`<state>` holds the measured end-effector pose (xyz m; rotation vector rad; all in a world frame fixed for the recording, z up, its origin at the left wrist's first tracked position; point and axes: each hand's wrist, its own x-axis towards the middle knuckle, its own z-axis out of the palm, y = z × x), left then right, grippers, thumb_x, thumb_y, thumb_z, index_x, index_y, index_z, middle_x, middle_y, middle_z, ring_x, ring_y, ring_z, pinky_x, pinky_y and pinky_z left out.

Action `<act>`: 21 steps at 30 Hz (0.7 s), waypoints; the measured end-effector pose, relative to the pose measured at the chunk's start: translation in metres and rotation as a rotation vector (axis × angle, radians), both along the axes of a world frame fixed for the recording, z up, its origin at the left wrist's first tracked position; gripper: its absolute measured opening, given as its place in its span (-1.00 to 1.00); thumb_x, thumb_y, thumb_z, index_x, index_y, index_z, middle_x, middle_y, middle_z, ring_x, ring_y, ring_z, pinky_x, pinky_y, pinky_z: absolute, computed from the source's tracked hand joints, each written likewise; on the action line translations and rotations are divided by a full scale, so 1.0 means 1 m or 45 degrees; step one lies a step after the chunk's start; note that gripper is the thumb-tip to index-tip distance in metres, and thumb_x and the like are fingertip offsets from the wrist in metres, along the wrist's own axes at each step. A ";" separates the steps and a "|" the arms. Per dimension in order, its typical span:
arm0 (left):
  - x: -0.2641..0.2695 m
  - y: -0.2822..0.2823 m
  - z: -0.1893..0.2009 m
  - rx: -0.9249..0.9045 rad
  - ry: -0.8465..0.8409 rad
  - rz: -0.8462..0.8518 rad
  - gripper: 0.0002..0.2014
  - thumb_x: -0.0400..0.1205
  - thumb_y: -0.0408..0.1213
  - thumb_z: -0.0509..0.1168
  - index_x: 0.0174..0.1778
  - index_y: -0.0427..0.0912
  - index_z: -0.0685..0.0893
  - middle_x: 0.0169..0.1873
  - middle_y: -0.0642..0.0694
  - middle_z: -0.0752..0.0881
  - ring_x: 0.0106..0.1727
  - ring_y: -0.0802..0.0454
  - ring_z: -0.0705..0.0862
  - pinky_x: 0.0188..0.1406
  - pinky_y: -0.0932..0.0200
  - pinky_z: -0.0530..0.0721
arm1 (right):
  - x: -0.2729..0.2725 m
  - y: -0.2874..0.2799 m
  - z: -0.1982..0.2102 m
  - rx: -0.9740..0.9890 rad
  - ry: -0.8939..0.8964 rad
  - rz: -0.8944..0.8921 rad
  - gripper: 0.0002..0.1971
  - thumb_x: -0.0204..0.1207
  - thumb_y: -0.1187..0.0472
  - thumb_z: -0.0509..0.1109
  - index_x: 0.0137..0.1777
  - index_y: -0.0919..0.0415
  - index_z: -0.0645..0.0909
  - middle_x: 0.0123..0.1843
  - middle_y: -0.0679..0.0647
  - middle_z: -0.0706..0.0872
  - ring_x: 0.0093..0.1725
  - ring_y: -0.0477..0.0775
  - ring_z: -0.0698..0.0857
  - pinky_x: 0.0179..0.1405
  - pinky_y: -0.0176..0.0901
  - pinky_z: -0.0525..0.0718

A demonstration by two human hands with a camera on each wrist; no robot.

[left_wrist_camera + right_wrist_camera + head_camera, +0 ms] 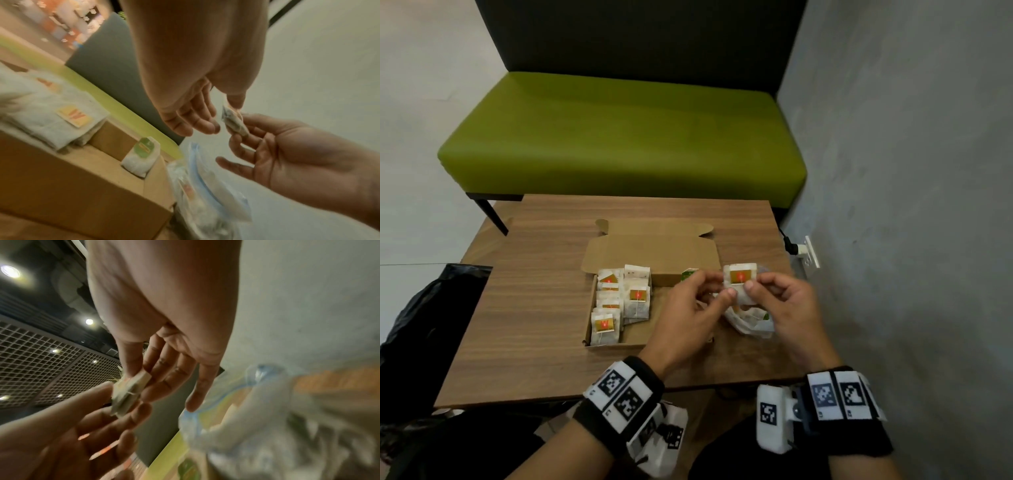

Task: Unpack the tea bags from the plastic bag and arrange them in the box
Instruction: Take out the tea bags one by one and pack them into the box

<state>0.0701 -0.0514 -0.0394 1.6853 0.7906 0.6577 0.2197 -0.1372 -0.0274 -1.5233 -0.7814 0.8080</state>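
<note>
I have both hands raised over the right end of the box (pixel 619 339), and together they pinch one tea bag (pixel 740 275): my left hand (pixel 690 308) grips its lower left edge with thumb and forefinger, my right hand (pixel 784 301) its lower right edge the same way. Its orange tag faces me.

My left hand and wrist cover the near right part of the box. Beneath my right hand lies the plastic bag (pixel 748 322), crumpled, clear with a bluish rim, more tea bags showing through it, right beside the box. A green-tagged tea bag (pixel 688 275) stands upright in the far right corner of the box. The stacked tea bags (pixel 625 298) fill the left side in rough overlapping rows, soft white paper pouches with square orange tags.

The box is shallow brown cardboard, its lid folded back flat. The desk (pixel 534 308) is wood-grain laminate. Behind it stands a green padded bench (pixel 619 137) with a dark back, a grey wall with a white socket (pixel 810 255) to the right, and a black bin bag (pixel 424 325) to the left.
</note>
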 end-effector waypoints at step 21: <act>-0.139 0.070 -0.021 -0.003 0.266 0.644 -0.93 0.67 -0.25 0.36 -0.02 0.01 0.73 -0.23 0.10 0.78 -0.40 0.36 0.67 -0.50 0.46 0.56 | -0.095 0.097 -0.057 -0.771 -0.705 0.422 -0.80 0.48 0.03 0.57 -0.31 0.08 0.71 -0.28 -0.03 0.77 -0.22 0.00 0.74 -0.06 0.17 0.79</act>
